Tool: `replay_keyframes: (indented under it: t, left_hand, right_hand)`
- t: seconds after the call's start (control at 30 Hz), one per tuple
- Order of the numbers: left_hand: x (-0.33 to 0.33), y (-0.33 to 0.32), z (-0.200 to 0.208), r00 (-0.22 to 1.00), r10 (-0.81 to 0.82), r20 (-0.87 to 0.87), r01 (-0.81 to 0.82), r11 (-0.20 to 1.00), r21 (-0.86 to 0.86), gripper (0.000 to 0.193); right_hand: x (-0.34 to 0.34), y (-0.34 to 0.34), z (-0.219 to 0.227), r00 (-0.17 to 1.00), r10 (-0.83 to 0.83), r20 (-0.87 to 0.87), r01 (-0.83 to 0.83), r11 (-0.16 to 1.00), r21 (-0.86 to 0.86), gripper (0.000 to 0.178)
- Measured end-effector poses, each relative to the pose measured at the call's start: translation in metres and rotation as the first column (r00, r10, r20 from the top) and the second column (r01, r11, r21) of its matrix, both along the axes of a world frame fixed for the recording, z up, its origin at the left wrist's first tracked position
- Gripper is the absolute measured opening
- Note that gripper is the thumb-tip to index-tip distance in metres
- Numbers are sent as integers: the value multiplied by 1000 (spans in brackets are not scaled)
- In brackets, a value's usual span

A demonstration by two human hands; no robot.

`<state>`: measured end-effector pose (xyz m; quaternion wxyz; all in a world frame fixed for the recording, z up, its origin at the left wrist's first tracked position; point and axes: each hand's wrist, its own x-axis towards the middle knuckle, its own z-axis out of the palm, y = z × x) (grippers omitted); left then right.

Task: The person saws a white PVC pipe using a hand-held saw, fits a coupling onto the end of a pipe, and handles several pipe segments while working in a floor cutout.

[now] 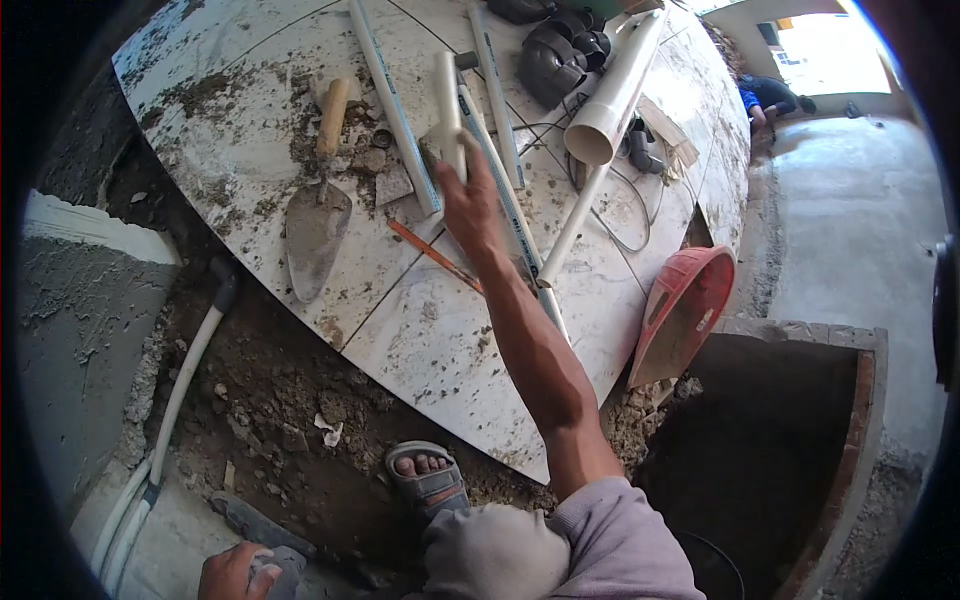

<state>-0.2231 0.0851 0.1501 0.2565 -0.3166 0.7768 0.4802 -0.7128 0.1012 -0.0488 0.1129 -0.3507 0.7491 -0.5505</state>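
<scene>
My right hand (470, 202) reaches out over the white, dirt-strewn slab (430, 345), its fingers closed around the lower end of a short white plastic pipe (450, 100). Blur softens the fingertips. Close by lie longer white pipes with blue print, one (392, 110) left of the hand and another (505, 190) right of it. An orange hacksaw blade-like strip (432, 255) rests below the wrist. Down at the lower left edge, my left hand (235, 572) is curled beside a grey, crumpled-looking thing (287, 572); what it grips, if anything, is unclear.
A wooden-handled trowel (320, 225) lies left. Dark pipe elbows (555, 65) and a wide cream pipe (610, 100) occupy the far side. A red basin (680, 310) tilts beside a dark pit (750, 440). Another person (770, 97) crouches at far right.
</scene>
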Motion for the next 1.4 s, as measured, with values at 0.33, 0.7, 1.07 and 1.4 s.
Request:
replay_keyframes:
  t: [0.33,0.7,1.07,1.4]
  left_hand:
    - [-3,1,-7,997,48,52,-49,999,10,29]
    - [-6,2,-2,994,72,83,-74,997,27,32]
    - [-7,4,-1,996,58,73,-60,998,16,34]
    - [-6,1,-1,997,53,52,-52,999,-5,32]
  right_hand:
    - [29,57,21,933,-212,291,231,972,-33,40]
    - [20,64,12,973,-201,-110,223,945,241,45]
    - [9,72,16,961,-64,-271,161,920,356,51]
    - [14,71,8,905,-164,392,100,979,180,52]
